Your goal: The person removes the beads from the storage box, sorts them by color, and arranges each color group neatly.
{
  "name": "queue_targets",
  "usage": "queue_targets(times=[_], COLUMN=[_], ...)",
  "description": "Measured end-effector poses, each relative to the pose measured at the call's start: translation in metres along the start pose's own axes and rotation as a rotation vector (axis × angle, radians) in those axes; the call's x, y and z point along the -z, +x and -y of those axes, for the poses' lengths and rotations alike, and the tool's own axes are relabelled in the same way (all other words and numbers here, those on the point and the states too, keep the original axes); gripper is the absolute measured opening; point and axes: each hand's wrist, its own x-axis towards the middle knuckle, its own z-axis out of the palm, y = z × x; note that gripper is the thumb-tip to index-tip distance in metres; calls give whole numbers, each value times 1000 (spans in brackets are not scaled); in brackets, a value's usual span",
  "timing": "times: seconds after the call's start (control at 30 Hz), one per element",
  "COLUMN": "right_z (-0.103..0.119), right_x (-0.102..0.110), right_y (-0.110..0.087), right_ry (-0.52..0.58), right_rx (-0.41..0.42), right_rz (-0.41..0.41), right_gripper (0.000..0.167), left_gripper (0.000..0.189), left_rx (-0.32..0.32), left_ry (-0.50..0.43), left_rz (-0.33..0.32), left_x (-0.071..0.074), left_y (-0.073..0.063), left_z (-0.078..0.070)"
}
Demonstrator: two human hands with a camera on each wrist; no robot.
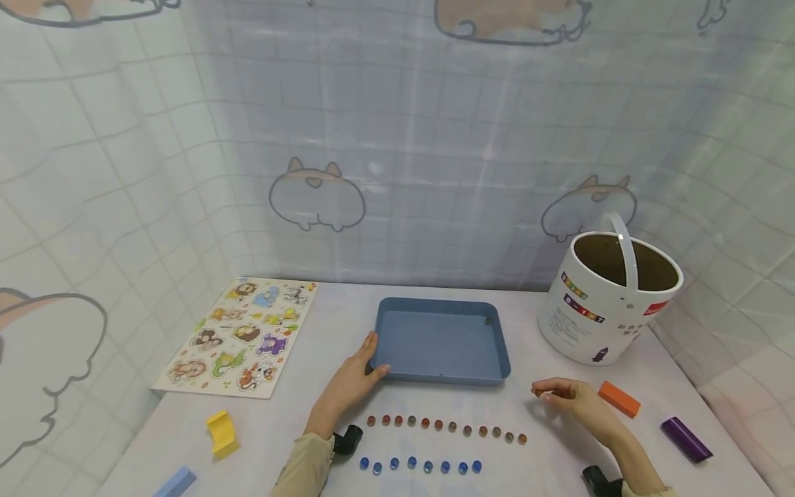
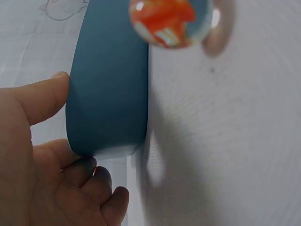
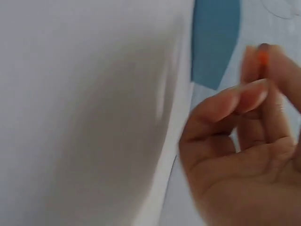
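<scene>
A blue-grey tray (image 1: 441, 342) lies flat at the back middle of the table. My left hand (image 1: 354, 379) holds its front left corner, thumb at the rim and fingers around the side; in the left wrist view the hand (image 2: 56, 141) grips the tray wall (image 2: 108, 84). Right of the tray, over the table, my right hand (image 1: 568, 400) pinches a small marble with orange in it (image 3: 263, 57) between thumb and fingertips. One small dark marble (image 1: 487, 320) sits in the tray's back right corner. A row of reddish and brownish marbles (image 1: 438, 425) lies before the tray, with blue marbles (image 1: 428, 466) nearer.
A white bucket (image 1: 596, 310) with a handle stands at the back right. Orange (image 1: 619, 399) and purple (image 1: 686, 440) blocks lie right of my right hand. To the left are an animal picture board (image 1: 242, 338), a yellow block (image 1: 222, 435) and a light blue block (image 1: 176, 482).
</scene>
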Motion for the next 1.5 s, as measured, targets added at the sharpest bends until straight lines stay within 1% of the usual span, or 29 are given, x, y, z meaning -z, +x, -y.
queue_targets(times=[0.1, 0.17, 0.3, 0.4, 0.57, 0.67, 0.77, 0.93, 1.0, 1.13, 1.23, 1.37, 1.5], right_z=[-7, -11, -13, -12, -13, -15, -16, -14, -12, 3, 19, 44, 68], right_x=[-6, -10, -18, -24, -27, -27, -28, -30, -28, -23, -17, -12, -14], right_y=[-9, -15, -22, -25, -28, -29, -28, -26, -25, -17, -5, 18, 49], right_ry=[19, 10, -78, -142, -165, -155, -158, -186, -185, -150, -152, -147, -111], right_rx=[-40, -50, -7, 18, 9, 31, 32, 6, 20, 85, 157, 227, 250], right_rz=[22, 33, 60, 74, 82, 92, 93, 60, 51, 42, 6, -42, -54], right_gripper=[44, 43, 38, 30, 19, 19, 20, 24, 27, 32, 32, 33, 37], left_gripper=[75, 75, 75, 76, 76, 75, 75, 76, 76, 76, 75, 74, 75], left_rx=[8, 5, 0, -3, -4, -5, -6, -3, -3, 3, 2, -2, -6], left_ry=[6, 12, 8, 9, 7, 2, 3, 11, 11, -2, -9, -8, -13], left_rz=[11, 14, -5, -10, 3, -5, -3, -4, -7, -7, -5, -5, -3], left_x=[0, 1, 2, 3, 1, 0, 0, 0, -1, 0, 1, 2, 1], left_y=[0, 0, 0, 0, 1, 1, 0, 0, 0, 0, -1, 0, 0], left_z=[1, 1, 1, 1, 0, 0, 0, 1, 1, 1, 0, -1, -1])
